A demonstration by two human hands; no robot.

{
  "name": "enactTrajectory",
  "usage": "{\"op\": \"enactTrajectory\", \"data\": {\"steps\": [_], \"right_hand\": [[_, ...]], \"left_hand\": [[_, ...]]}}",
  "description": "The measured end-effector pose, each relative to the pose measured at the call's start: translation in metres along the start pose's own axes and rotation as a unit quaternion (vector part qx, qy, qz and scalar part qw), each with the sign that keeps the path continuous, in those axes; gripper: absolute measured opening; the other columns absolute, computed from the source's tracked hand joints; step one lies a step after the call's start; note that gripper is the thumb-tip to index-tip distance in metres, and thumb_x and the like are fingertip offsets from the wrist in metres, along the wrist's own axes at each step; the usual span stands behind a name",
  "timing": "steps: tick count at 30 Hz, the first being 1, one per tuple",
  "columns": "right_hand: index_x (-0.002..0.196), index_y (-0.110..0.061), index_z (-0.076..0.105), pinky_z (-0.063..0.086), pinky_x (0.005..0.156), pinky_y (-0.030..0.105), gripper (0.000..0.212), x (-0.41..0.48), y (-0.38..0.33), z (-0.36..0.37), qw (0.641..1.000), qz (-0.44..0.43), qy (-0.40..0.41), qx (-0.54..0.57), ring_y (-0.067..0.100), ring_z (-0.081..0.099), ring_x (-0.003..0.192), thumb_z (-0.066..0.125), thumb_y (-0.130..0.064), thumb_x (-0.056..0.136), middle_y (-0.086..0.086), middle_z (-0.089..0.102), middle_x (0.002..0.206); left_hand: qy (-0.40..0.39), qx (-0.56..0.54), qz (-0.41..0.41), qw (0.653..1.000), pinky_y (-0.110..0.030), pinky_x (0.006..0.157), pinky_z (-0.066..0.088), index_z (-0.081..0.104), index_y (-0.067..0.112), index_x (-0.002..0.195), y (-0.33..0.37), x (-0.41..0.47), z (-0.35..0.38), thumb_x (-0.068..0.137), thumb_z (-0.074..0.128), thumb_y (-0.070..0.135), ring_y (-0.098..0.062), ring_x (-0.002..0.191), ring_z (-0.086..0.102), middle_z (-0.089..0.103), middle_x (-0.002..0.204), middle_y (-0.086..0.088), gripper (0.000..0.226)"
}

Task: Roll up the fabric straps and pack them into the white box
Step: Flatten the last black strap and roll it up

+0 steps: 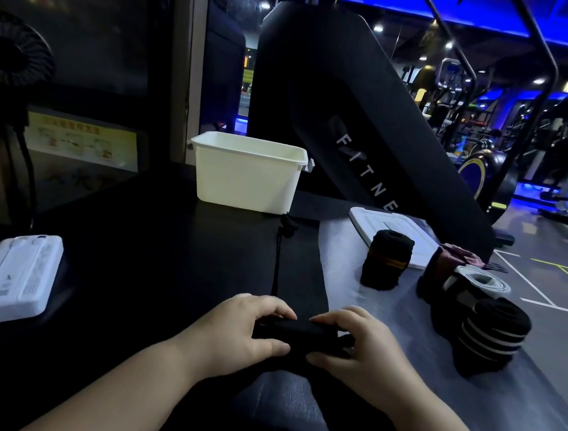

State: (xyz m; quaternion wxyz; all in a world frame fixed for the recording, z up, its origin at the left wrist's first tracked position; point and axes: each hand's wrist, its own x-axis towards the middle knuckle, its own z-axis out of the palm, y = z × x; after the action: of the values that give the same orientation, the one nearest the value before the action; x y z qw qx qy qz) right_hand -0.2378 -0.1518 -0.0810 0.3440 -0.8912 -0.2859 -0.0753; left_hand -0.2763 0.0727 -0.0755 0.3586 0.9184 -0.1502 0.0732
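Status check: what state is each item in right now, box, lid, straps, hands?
White box: upright, lid off, contents hidden.
Lid: flat on the table, right of the box.
Black strap: rolled bundle, gripped by left hand and right hand.
Orange-striped roll: rolled, standing on end at the lid's edge.
White-striped roll: rolled, outside the box.

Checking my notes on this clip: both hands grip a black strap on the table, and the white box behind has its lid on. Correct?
Not quite. The head view shows the white box open, its lid lying flat on the table to its right. Both the left hand and right hand do grip the black strap.
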Motion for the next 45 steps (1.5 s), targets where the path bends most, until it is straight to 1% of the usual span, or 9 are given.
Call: {"op": "enactTrajectory", "data": {"steps": [4, 6, 9, 16, 22, 32, 37, 40, 45], "right_hand": [[0.105, -0.036, 0.07, 0.048, 0.082, 0.015, 0.039, 0.0, -0.001, 0.0, 1.0, -0.008, 0.006, -0.014, -0.001, 0.057, 0.095, 0.083, -0.036, 0.069, -0.016, 0.054, 0.1], [0.105, -0.034, 0.071, 0.046, 0.081, 0.012, 0.038, 0.001, -0.001, 0.0, 1.0, -0.008, 0.007, -0.013, -0.001, 0.056, 0.096, 0.083, -0.034, 0.069, -0.015, 0.051, 0.101], [0.105, -0.036, 0.072, 0.044, 0.078, 0.01, 0.035, 0.001, -0.002, 0.0, 1.0, -0.005, 0.003, -0.024, 0.0, 0.056, 0.093, 0.082, -0.035, 0.072, -0.014, 0.054, 0.098], [0.108, -0.041, 0.066, 0.048, 0.082, 0.019, 0.028, 0.002, -0.002, 0.0, 1.0, 0.001, -0.007, -0.019, -0.002, 0.058, 0.093, 0.072, -0.042, 0.08, -0.02, 0.057, 0.099], [0.096, -0.048, 0.051, 0.04, 0.072, 0.011, 0.023, 0.002, -0.008, 0.001, 1.0, 0.008, 0.011, -0.004, -0.003, 0.057, 0.087, 0.069, -0.037, 0.085, -0.024, 0.06, 0.091], [0.088, -0.036, 0.059, 0.041, 0.07, 0.011, 0.005, 0.005, -0.016, 0.001, 0.999, 0.036, 0.019, -0.001, -0.005, 0.057, 0.084, 0.063, -0.039, 0.089, -0.016, 0.064, 0.081], [0.091, -0.033, 0.062, 0.048, 0.076, 0.025, 0.013, 0.005, -0.014, 0.004, 0.998, 0.053, 0.014, -0.014, 0.001, 0.059, 0.081, 0.058, -0.045, 0.091, -0.01, 0.067, 0.081], [0.095, -0.033, 0.063, 0.049, 0.08, 0.031, 0.017, 0.007, -0.013, 0.004, 0.997, 0.066, 0.003, -0.035, 0.004, 0.059, 0.082, 0.055, -0.047, 0.091, -0.009, 0.067, 0.083], [0.095, -0.038, 0.064, 0.05, 0.083, 0.034, 0.018, 0.013, -0.01, 0.006, 0.997, 0.077, 0.001, -0.026, 0.006, 0.061, 0.087, 0.053, -0.052, 0.09, -0.013, 0.068, 0.084]], "left_hand": [[0.006, 0.019, 0.04, 0.999, -0.01, 0.097, 0.034, 0.065, 0.036, 0.114, -0.004, 0.004, 0.003, 0.079, 0.073, 0.037, 0.004, 0.114, 0.047, 0.054, 0.113, 0.027, 0.035], [0.007, 0.026, 0.057, 0.998, -0.008, 0.099, 0.031, 0.066, 0.032, 0.115, -0.007, 0.004, 0.004, 0.075, 0.077, 0.038, 0.008, 0.118, 0.043, 0.049, 0.12, 0.028, 0.042], [0.01, 0.022, 0.054, 0.998, -0.001, 0.089, 0.031, 0.066, 0.029, 0.115, -0.005, 0.004, 0.003, 0.075, 0.08, 0.032, 0.009, 0.107, 0.048, 0.055, 0.11, 0.021, 0.042], [0.026, -0.021, 0.008, 0.999, -0.007, 0.076, 0.041, 0.065, 0.036, 0.106, -0.002, 0.006, 0.003, 0.084, 0.071, 0.031, -0.001, 0.088, 0.057, 0.06, 0.098, 0.012, 0.023], [0.028, -0.062, -0.021, 0.997, -0.01, 0.061, 0.042, 0.053, 0.039, 0.098, -0.004, 0.006, 0.003, 0.089, 0.064, 0.037, 0.002, 0.066, 0.053, 0.057, 0.085, 0.007, 0.015], [0.019, -0.055, -0.051, 0.997, -0.032, 0.074, 0.049, 0.05, 0.041, 0.094, -0.006, 0.011, 0.009, 0.093, 0.051, 0.046, -0.008, 0.075, 0.056, 0.057, 0.077, 0.011, 0.006], [0.023, -0.038, -0.068, 0.997, -0.036, 0.077, 0.048, 0.05, 0.035, 0.092, -0.001, 0.012, 0.009, 0.096, 0.045, 0.046, -0.01, 0.075, 0.054, 0.056, 0.075, 0.012, 0.012], [0.038, -0.024, -0.064, 0.997, -0.032, 0.075, 0.047, 0.053, 0.031, 0.088, -0.001, 0.011, 0.011, 0.095, 0.049, 0.045, -0.011, 0.078, 0.056, 0.058, 0.076, 0.01, 0.016], [0.127, -0.037, 0.026, 0.991, -0.017, 0.086, 0.043, 0.062, 0.029, 0.102, -0.007, 0.011, 0.012, 0.09, 0.064, 0.027, 0.0, 0.101, 0.051, 0.052, 0.11, 0.018, 0.012]]}}
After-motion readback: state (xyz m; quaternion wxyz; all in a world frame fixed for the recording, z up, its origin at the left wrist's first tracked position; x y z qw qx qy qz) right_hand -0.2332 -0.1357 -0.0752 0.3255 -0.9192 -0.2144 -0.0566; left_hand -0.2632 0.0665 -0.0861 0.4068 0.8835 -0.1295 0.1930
